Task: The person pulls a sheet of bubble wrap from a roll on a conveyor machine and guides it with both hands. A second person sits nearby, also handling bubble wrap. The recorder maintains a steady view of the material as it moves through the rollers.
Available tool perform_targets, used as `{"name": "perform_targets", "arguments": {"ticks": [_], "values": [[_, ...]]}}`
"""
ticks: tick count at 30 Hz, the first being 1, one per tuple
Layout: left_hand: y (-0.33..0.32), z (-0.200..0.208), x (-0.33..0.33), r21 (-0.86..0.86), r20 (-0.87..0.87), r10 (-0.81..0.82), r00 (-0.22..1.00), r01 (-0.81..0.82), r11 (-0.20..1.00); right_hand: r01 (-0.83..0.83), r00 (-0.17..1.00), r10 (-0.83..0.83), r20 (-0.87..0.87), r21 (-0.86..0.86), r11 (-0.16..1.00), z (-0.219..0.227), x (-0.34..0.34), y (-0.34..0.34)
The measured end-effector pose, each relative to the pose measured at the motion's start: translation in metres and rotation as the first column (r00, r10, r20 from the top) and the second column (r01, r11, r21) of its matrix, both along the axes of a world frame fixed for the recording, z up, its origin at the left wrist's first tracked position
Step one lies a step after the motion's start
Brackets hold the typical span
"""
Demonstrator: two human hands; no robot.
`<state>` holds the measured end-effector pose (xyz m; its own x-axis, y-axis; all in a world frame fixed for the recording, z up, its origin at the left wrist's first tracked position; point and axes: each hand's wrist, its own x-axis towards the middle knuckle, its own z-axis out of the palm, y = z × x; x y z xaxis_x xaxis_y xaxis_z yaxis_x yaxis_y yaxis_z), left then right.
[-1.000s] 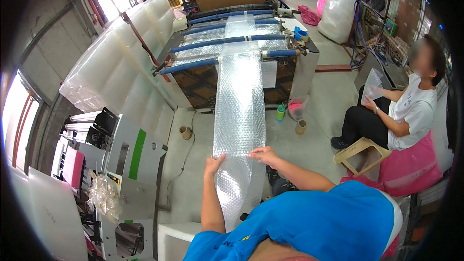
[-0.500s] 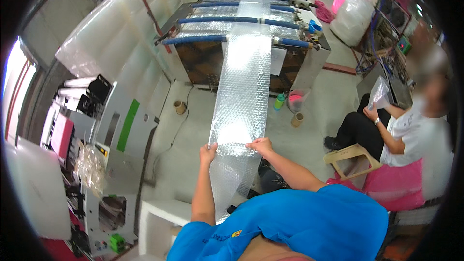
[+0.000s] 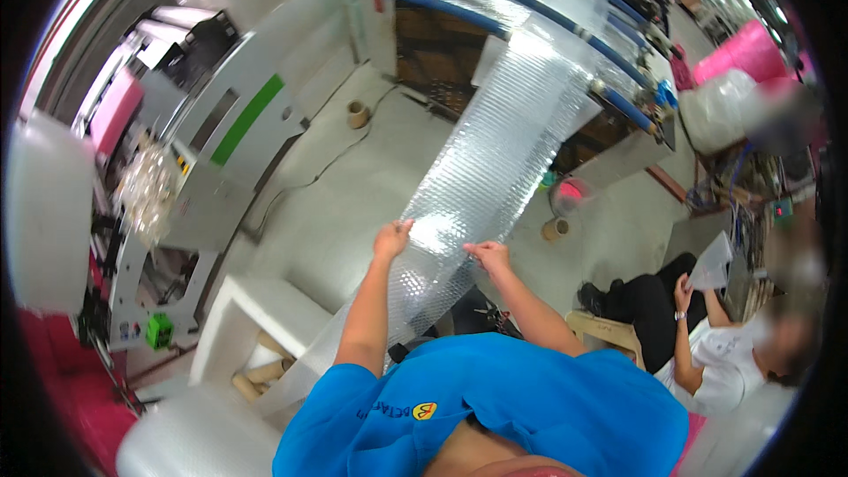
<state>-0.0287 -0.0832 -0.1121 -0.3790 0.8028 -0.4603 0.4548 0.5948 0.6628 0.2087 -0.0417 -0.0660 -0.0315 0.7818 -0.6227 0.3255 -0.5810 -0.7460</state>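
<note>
A long, clear strip of bubble wrap (image 3: pixel 503 132) slants from the machine's rollers at the upper right down toward my body. My left hand (image 3: pixel 391 240) is closed at the strip's left edge, thumb and fingers pinching it. On the other edge my right hand (image 3: pixel 490 256) pinches the film between thumb and fingertips. Below my hands the wrap carries on in looser folds, passing under my left forearm toward the lower left.
Blue rollers (image 3: pixel 450 9) cross the machine. A white box (image 3: pixel 265 309) with cardboard tubes (image 3: pixel 265 371) stands lower left, beside a grey machine (image 3: pixel 238 124). One cardboard core (image 3: pixel 357 113) sits on the floor. At right a seated co-worker (image 3: pixel 707 336) holds a clear plastic piece (image 3: pixel 711 263).
My view has turned left and tilted, so the strip now runs diagonally. Both hands remain at the wrap's edges. The white box and its tubes show more.
</note>
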Motion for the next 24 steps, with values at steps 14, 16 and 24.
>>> {"name": "perform_targets", "arguments": {"ticks": [14,16,24], "values": [[0.191,-0.001,0.018,0.087,-0.002,-0.026,1.0,0.026,0.996,0.079,0.989,-0.111,0.102,0.278,0.957,-0.003,0.027,0.17],[0.209,0.029,0.033,0.034,0.08,0.009,0.997,-0.012,0.999,0.1,0.985,-0.14,0.099,0.332,0.938,0.005,0.035,0.19],[0.182,0.018,0.02,-0.015,0.224,-0.311,0.924,0.322,0.946,0.196,0.97,-0.129,-0.205,0.355,0.914,0.021,0.046,0.19]]}}
